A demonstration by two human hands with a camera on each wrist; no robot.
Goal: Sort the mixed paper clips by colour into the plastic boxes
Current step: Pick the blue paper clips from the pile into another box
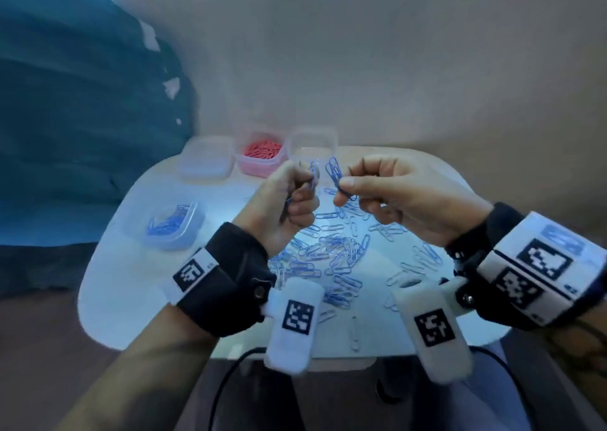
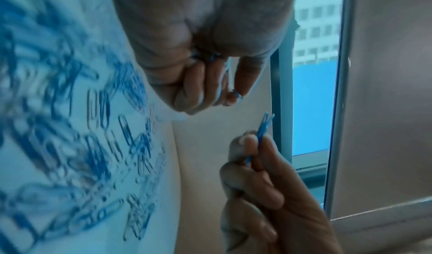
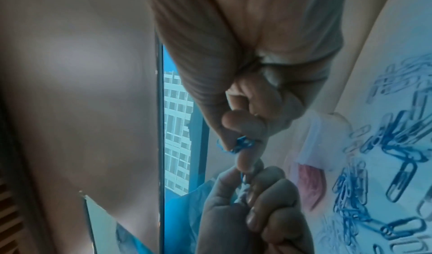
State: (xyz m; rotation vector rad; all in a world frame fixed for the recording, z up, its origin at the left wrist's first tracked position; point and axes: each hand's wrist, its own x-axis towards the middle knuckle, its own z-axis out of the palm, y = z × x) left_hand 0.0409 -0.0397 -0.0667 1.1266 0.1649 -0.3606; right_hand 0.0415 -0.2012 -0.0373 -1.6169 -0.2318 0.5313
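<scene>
**Tech A:** Grip status, left to right. Left hand: fingers curled into a fist, pinching blue clips that stick up out of it. Right hand: thumb and forefinger pinching a blue clip bunch. Both are raised above the table, just apart from each other.

**Tech B:** Why held up there?

**Tech A:** Probable reason: the clips hook together, so each hand takes one part to pull them free above the loose pile below the grips.

**Tech B:** Destinations?

**Tech A:** Left of and below the left grip, the blue-clip box. Beyond the grips, an empty-looking box, the red-clip box and a clear box.

**Tech B:** View differences?

**Tech A:** Only the head view shows the boxes in full. The left wrist view shows the right hand's bunch edge-on, clamped between fingertips. The right wrist view shows a clip wrapped round the right fingertips, hidden from above.
</scene>
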